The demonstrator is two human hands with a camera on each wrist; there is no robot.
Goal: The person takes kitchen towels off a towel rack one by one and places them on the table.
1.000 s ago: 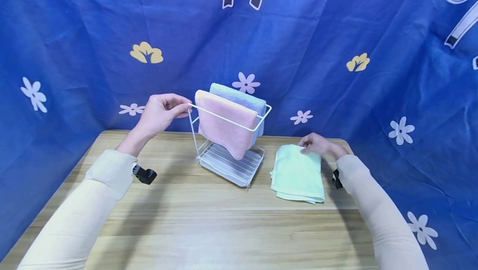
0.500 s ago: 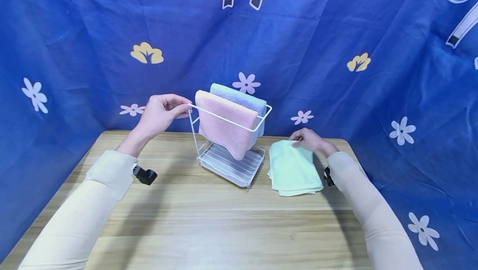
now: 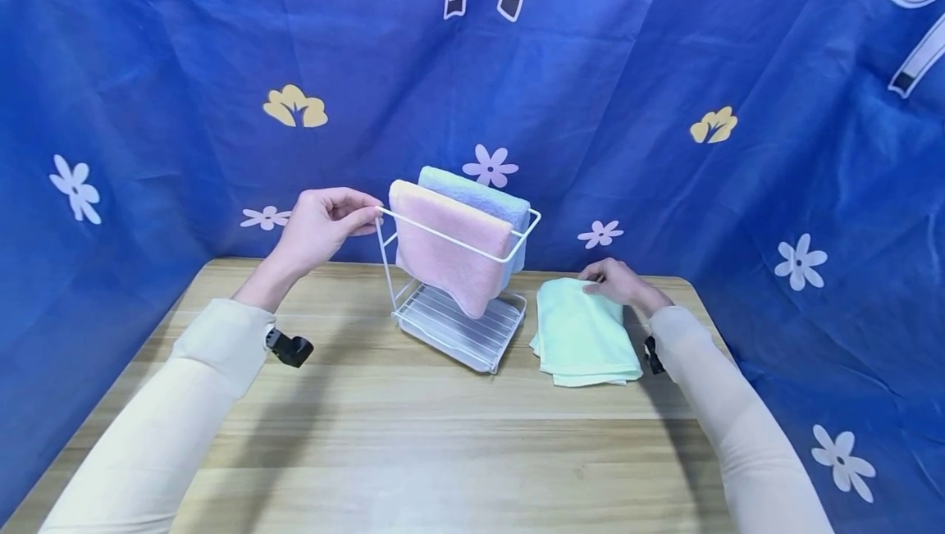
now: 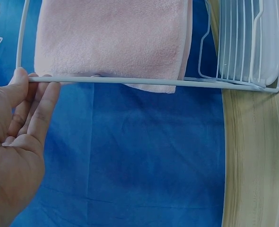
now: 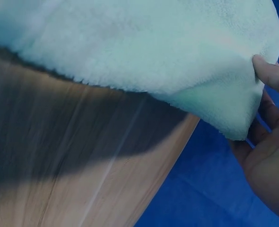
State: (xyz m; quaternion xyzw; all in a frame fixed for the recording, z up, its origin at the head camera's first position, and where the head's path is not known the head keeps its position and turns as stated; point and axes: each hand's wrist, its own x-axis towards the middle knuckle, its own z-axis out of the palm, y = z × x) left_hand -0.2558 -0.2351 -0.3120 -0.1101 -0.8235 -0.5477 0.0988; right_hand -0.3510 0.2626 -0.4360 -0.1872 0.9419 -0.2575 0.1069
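Observation:
My left hand (image 3: 321,222) pinches the upper left corner of a white wire rack (image 3: 386,271), thumb on one side of the wire and fingers on the other, as the left wrist view shows. Over the rack's bars hang a folded pink towel (image 3: 450,247) in front and a folded blue towel (image 3: 480,193) behind it. To the right of the rack, my right hand (image 3: 618,281) pinches the far edge of a folded mint green towel (image 3: 586,329). In the right wrist view the thumb presses on top of this towel (image 5: 177,52) and the fingers lie beneath.
A shallow white tray with a wire grid (image 3: 458,329) forms the rack's base on the wooden table (image 3: 413,452). Close behind the table's far edge hangs a blue curtain (image 3: 354,50) with printed flowers, which also runs along both sides.
My right hand has shifted a little to the left with the mint green towel, whose near edge has moved farther from me. The left hand keeps its grip on the rack.

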